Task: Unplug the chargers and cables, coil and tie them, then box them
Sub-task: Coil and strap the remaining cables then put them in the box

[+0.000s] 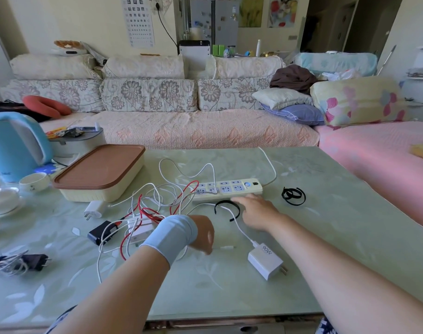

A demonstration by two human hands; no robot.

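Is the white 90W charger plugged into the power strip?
No, the white 90W charger lies on the table with its prongs bare, apart from the power strip.

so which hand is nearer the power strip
Right. The right hand lies just in front of the power strip; the left hand sits farther back, nearer the person.

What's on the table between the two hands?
In the head view, a curved black strap and a white cable lie between the left hand and the right hand. The cable runs on to the 90W charger.
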